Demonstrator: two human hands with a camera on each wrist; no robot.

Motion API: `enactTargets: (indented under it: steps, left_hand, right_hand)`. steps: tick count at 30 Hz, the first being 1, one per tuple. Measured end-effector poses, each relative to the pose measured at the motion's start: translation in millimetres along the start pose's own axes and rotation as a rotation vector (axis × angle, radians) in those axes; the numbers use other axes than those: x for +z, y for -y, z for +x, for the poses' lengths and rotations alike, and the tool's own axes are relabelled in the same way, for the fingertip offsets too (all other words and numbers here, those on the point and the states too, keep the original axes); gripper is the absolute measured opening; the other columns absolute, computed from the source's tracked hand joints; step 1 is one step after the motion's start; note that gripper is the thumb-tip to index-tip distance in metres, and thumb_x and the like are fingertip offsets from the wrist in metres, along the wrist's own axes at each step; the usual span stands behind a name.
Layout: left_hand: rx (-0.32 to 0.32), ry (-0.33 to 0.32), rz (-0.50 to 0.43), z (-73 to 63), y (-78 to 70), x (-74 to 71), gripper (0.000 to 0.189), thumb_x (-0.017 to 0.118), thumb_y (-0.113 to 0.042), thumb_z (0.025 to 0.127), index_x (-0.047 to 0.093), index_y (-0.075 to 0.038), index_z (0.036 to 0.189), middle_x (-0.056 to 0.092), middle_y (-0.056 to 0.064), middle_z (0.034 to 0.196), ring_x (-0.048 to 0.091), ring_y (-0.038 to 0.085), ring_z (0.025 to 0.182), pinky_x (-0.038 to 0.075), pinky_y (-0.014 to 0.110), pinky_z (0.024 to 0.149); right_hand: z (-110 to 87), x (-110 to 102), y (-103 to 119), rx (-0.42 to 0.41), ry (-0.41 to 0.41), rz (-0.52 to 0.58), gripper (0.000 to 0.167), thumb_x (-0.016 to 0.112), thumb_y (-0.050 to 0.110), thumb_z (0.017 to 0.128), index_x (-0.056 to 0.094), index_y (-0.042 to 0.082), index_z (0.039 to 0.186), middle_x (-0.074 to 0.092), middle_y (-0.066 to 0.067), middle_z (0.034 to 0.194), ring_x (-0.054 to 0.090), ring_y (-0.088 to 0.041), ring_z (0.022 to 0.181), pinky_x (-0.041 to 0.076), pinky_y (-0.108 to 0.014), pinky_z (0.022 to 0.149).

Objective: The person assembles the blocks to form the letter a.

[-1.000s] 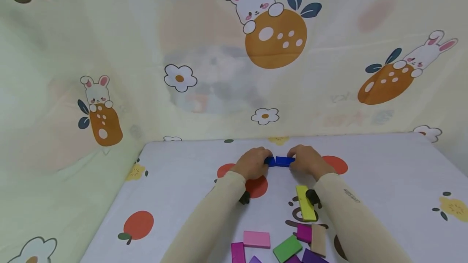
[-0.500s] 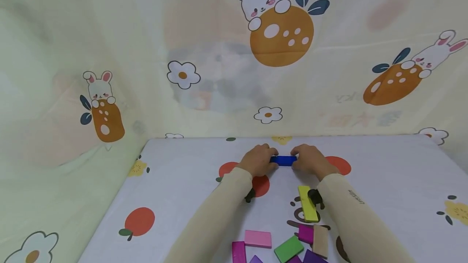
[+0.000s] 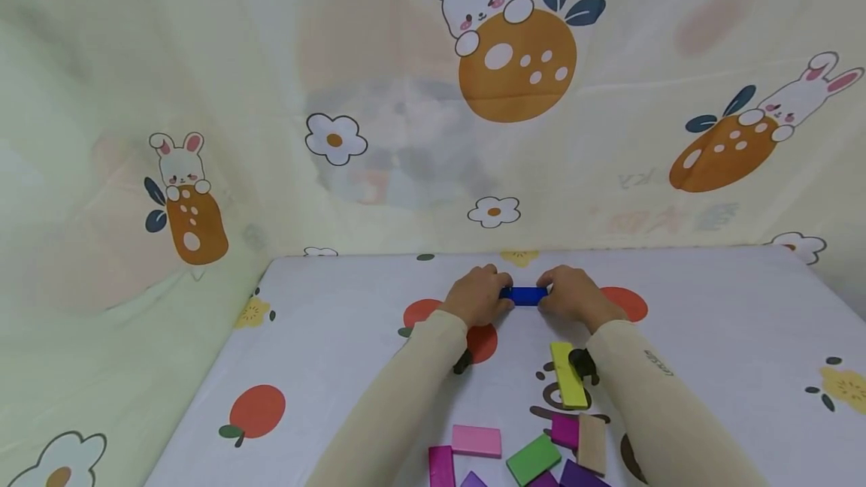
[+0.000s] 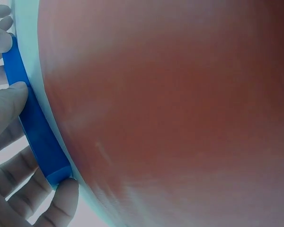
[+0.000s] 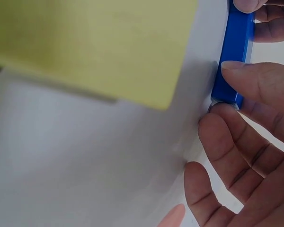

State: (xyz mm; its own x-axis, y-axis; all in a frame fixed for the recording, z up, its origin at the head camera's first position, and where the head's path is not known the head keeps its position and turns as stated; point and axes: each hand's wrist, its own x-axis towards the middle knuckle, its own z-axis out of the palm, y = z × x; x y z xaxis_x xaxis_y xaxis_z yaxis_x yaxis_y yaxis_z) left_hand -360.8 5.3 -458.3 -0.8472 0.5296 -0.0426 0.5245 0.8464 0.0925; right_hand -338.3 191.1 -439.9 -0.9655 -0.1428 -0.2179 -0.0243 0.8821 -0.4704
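Two blue blocks (image 3: 526, 296) lie end to end near the back of the table; in the left wrist view they read as one blue bar (image 4: 40, 125) with a faint seam by the thumb. My left hand (image 3: 479, 296) pinches the left end, thumb on the near face and fingers at the far side and end. At the other end my right hand (image 3: 575, 297) pinches with thumb (image 5: 255, 78) and fingers, some fingertips touching the block's end face. The left block is mostly hidden by the left hand in the head view.
A yellow block (image 3: 568, 376) lies below the right wrist. Closer in are a pink block (image 3: 476, 441), a magenta block (image 3: 441, 466), a green block (image 3: 534, 460), a tan block (image 3: 591, 445) and purple ones. A printed curtain (image 3: 399, 231) hangs behind the table.
The left hand has moved slightly right with its blue block, and the small gap between the two blue blocks has closed. The right hand keeps its hold in nearly the same place.
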Motion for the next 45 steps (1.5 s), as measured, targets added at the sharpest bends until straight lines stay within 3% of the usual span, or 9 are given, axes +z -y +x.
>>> enactTargets:
  steps: [18, 26, 45]
  left_hand:
    - [-0.045, 0.016, 0.035, -1.5, -9.5, -4.2, 0.038, 0.069, -0.042, 0.101, 0.069, -0.022, 0.134, 0.063, -0.002, 0.108, 0.053, 0.012, 0.091, 0.050, 0.023, 0.078]
    - [-0.071, 0.022, 0.039, -1.2, -12.3, -2.6, 0.041, 0.069, -0.043, 0.100, 0.066, -0.028, 0.139, 0.064, -0.003, 0.110, 0.054, 0.012, 0.093, 0.051, 0.023, 0.080]
    - [-0.078, 0.015, 0.038, -2.9, -14.4, -3.7, 0.040, 0.068, -0.043, 0.100, 0.067, -0.028, 0.138, 0.061, -0.003, 0.106, 0.052, 0.012, 0.091, 0.050, 0.023, 0.077]
  right_hand:
    - [1.7, 1.3, -2.6, 0.019, 0.005, 0.015, 0.039, 0.073, 0.012, 0.094, 0.068, -0.005, 0.129, 0.067, -0.024, 0.116, 0.060, -0.038, 0.104, 0.050, -0.055, 0.096]
    - [1.1, 1.8, -2.7, 0.028, 0.010, 0.027, 0.040, 0.073, 0.012, 0.094, 0.067, -0.005, 0.130, 0.067, -0.024, 0.115, 0.060, -0.037, 0.103, 0.050, -0.054, 0.096]
    - [-2.4, -0.2, -1.2, 0.028, 0.007, 0.027, 0.039, 0.072, 0.009, 0.094, 0.067, -0.006, 0.130, 0.067, -0.023, 0.114, 0.060, -0.037, 0.103, 0.050, -0.054, 0.097]
